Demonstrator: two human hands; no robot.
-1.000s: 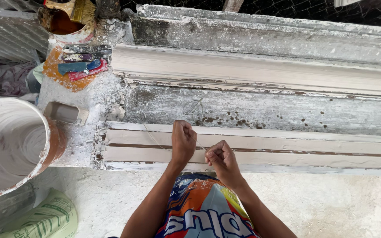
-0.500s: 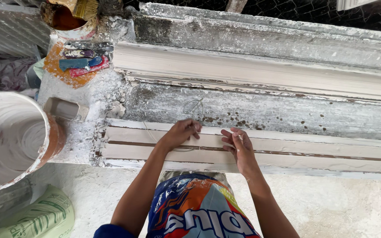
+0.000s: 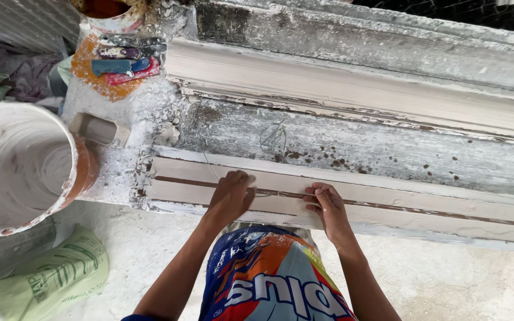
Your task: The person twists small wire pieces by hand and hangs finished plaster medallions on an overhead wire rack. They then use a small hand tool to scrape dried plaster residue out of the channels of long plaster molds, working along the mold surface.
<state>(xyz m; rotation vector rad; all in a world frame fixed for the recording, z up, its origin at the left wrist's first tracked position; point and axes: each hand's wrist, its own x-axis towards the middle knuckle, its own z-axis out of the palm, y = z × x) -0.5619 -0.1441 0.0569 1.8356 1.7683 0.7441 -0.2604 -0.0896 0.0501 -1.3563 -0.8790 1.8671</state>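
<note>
A long white plaster moulding (image 3: 423,202) lies along the near edge of a plaster-caked workbench (image 3: 352,134), with a thin brown groove running down its length. My left hand (image 3: 231,196) rests palm down on the moulding, fingers pressed at the groove. My right hand (image 3: 326,205) lies flat on it a short way to the right, fingers stretched toward the left hand. A thin fibre strand (image 3: 272,137) trails from the bench down toward my hands. Whether either hand pinches the strand is unclear.
A second, larger moulding (image 3: 340,83) lies at the back of the bench. A bucket of white plaster (image 3: 16,166) stands at the left, a small rectangular block (image 3: 97,128) beside it. Coloured scrapers (image 3: 123,62) lie on an orange lid. A green sack (image 3: 49,279) sits on the floor.
Both hands came down from loose fists above the moulding onto its surface. They spread apart, the left moving left and the right moving right, and now lie flat on it.
</note>
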